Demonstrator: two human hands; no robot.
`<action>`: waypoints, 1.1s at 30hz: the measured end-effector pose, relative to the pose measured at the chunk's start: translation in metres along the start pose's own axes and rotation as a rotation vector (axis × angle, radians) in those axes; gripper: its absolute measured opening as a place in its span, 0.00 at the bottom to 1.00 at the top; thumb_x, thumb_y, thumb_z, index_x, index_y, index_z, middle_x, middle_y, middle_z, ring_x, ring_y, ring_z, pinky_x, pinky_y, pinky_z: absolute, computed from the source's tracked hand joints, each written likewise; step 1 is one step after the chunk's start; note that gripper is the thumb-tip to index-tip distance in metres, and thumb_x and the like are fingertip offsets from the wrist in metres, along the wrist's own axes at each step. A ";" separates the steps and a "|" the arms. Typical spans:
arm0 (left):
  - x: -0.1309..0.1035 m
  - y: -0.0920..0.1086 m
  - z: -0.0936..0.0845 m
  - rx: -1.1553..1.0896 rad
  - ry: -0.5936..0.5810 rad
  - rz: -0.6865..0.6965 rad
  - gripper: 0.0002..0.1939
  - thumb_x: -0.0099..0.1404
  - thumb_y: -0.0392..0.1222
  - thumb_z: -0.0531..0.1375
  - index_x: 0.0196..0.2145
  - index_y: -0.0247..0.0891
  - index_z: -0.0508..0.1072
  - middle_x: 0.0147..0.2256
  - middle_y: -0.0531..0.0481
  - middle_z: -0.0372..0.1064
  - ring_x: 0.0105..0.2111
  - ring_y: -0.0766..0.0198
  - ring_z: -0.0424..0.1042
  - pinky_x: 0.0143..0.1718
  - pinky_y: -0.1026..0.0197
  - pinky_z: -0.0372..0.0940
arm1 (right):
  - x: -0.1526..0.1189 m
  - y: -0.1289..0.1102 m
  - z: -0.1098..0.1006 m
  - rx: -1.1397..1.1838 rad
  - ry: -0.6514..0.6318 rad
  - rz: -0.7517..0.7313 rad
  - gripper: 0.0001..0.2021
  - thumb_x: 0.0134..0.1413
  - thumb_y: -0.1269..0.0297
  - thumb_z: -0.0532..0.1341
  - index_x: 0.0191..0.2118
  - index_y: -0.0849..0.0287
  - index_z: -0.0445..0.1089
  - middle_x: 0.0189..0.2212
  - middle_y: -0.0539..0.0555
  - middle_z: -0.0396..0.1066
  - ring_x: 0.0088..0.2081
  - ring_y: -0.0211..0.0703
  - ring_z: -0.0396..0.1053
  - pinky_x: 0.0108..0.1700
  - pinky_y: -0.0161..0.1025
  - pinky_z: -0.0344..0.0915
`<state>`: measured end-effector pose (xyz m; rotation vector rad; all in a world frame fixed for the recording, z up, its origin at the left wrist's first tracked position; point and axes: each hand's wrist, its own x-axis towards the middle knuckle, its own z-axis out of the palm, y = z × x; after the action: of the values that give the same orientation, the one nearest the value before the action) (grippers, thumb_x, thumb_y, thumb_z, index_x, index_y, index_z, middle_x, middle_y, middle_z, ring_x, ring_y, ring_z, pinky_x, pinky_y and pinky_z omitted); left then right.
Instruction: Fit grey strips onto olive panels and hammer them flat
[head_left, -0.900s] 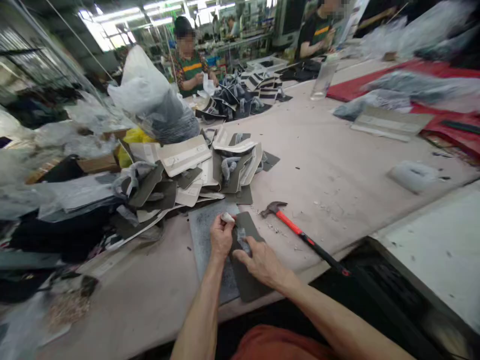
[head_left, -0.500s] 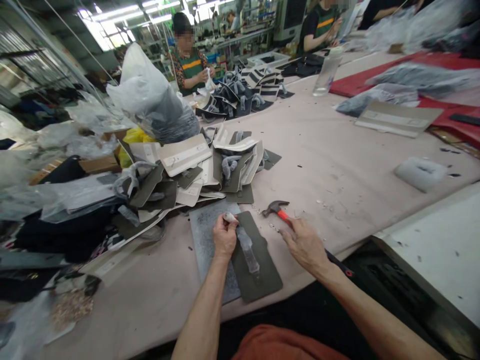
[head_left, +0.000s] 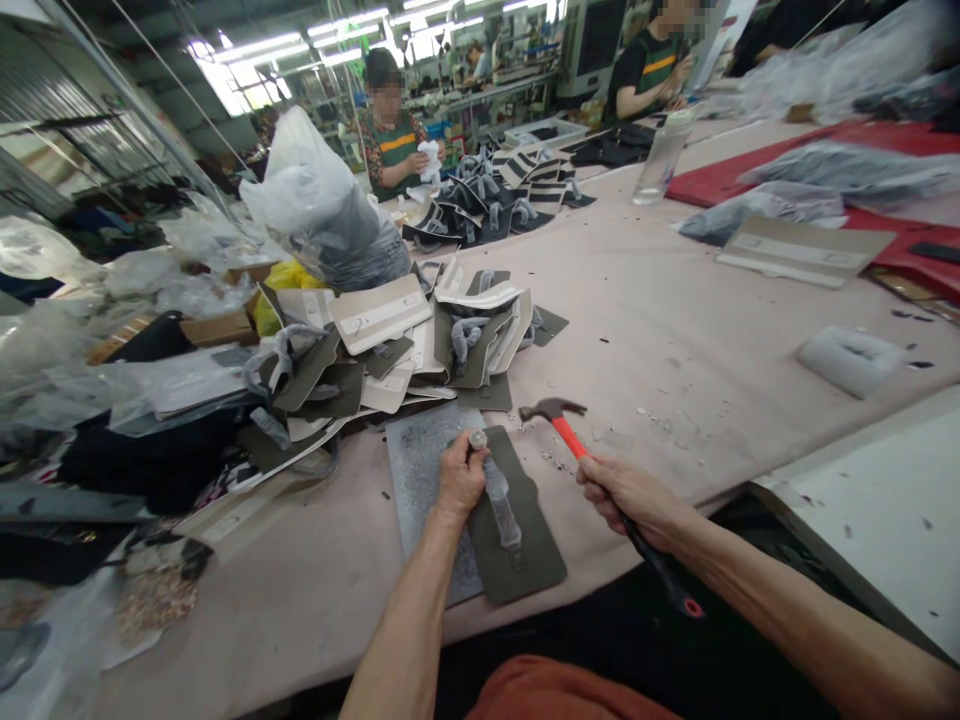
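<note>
My left hand [head_left: 460, 480] is closed around a short rod with a round, pale flat end [head_left: 478, 439], perhaps a punch; its lower part is hidden by my fingers. Beneath that hand lies a dark olive panel [head_left: 529, 500] with rounded corners, bearing a strap wrapped in clear plastic [head_left: 500, 505]. The panel partly overlaps a speckled grey slab [head_left: 412, 455]. To the right, my right hand [head_left: 626, 495] grips a claw hammer [head_left: 568, 432] by its red and black handle. The hammer head is held up over the table, apart from the rod.
A heap of olive and cream panels [head_left: 390, 330] lies beyond the slab. Small scraps [head_left: 555, 460] are scattered near the hammer. A wrapped roll [head_left: 851, 360] and a clear bottle [head_left: 661, 160] stand farther right. A co-worker [head_left: 394, 140] is across the table.
My right hand has closed more firmly round the hammer handle and raised the hammer off the table. The rod in my left hand has tipped more upright, its round end now facing me.
</note>
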<state>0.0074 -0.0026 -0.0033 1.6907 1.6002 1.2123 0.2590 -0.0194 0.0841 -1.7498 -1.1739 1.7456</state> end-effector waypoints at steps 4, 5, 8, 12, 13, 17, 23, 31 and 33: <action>0.002 -0.001 0.001 -0.027 0.010 -0.028 0.10 0.62 0.36 0.58 0.43 0.40 0.73 0.37 0.48 0.77 0.38 0.59 0.76 0.43 0.58 0.68 | -0.016 -0.039 0.014 -0.429 0.377 -0.663 0.17 0.65 0.50 0.48 0.30 0.55 0.58 0.19 0.46 0.59 0.19 0.35 0.55 0.24 0.34 0.50; 0.002 -0.001 0.001 -0.021 0.012 -0.025 0.10 0.62 0.36 0.58 0.42 0.40 0.73 0.37 0.48 0.77 0.38 0.59 0.75 0.43 0.58 0.68 | -0.017 -0.044 0.016 -0.557 0.423 -0.768 0.17 0.66 0.51 0.47 0.30 0.56 0.58 0.20 0.48 0.61 0.20 0.35 0.56 0.25 0.35 0.49; 0.001 -0.001 0.001 0.012 0.001 -0.020 0.09 0.62 0.35 0.58 0.40 0.39 0.74 0.35 0.47 0.77 0.37 0.58 0.75 0.41 0.58 0.67 | -0.016 -0.052 0.018 -0.974 0.342 -0.857 0.13 0.67 0.58 0.49 0.32 0.57 0.61 0.20 0.49 0.62 0.18 0.35 0.53 0.24 0.38 0.42; 0.000 0.002 0.000 -0.016 -0.013 -0.025 0.09 0.62 0.34 0.57 0.40 0.40 0.74 0.37 0.48 0.76 0.37 0.59 0.74 0.41 0.59 0.67 | -0.028 -0.080 0.008 -1.139 0.327 -0.915 0.12 0.66 0.60 0.52 0.30 0.57 0.61 0.17 0.46 0.59 0.17 0.34 0.49 0.24 0.38 0.38; 0.000 0.002 0.000 -0.029 -0.012 -0.027 0.10 0.62 0.34 0.57 0.41 0.40 0.74 0.37 0.48 0.76 0.37 0.59 0.74 0.42 0.59 0.67 | -0.033 -0.089 0.007 -1.047 0.419 -0.976 0.13 0.66 0.59 0.52 0.30 0.57 0.60 0.17 0.46 0.58 0.17 0.34 0.49 0.23 0.37 0.40; 0.001 0.003 -0.001 -0.035 -0.012 -0.042 0.08 0.62 0.34 0.57 0.39 0.39 0.74 0.36 0.49 0.76 0.37 0.60 0.74 0.42 0.60 0.67 | -0.038 -0.093 0.015 -0.536 0.751 -1.107 0.13 0.69 0.56 0.47 0.34 0.56 0.58 0.20 0.47 0.61 0.21 0.36 0.56 0.26 0.35 0.50; 0.001 0.004 -0.001 -0.023 -0.027 -0.058 0.10 0.62 0.33 0.57 0.41 0.40 0.74 0.36 0.49 0.76 0.37 0.60 0.74 0.41 0.60 0.66 | -0.010 -0.038 0.018 -1.076 0.204 -0.650 0.12 0.66 0.57 0.51 0.33 0.56 0.61 0.20 0.51 0.64 0.19 0.36 0.55 0.26 0.40 0.41; 0.000 0.002 -0.001 -0.046 0.004 -0.053 0.11 0.60 0.35 0.58 0.42 0.39 0.74 0.38 0.48 0.77 0.39 0.58 0.75 0.44 0.58 0.68 | 0.026 0.019 -0.012 -1.058 0.231 -0.365 0.15 0.69 0.59 0.46 0.37 0.59 0.66 0.27 0.55 0.70 0.28 0.43 0.66 0.31 0.38 0.53; -0.001 0.000 -0.001 -0.055 0.003 -0.053 0.11 0.61 0.36 0.59 0.42 0.39 0.74 0.37 0.48 0.77 0.39 0.59 0.76 0.43 0.58 0.68 | 0.035 0.031 -0.009 -1.090 0.302 -0.410 0.12 0.67 0.62 0.49 0.43 0.61 0.67 0.35 0.60 0.71 0.34 0.48 0.68 0.36 0.41 0.58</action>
<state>0.0062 -0.0034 -0.0027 1.6027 1.5885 1.2218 0.2718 -0.0071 0.0395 -1.9401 -2.3478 0.5320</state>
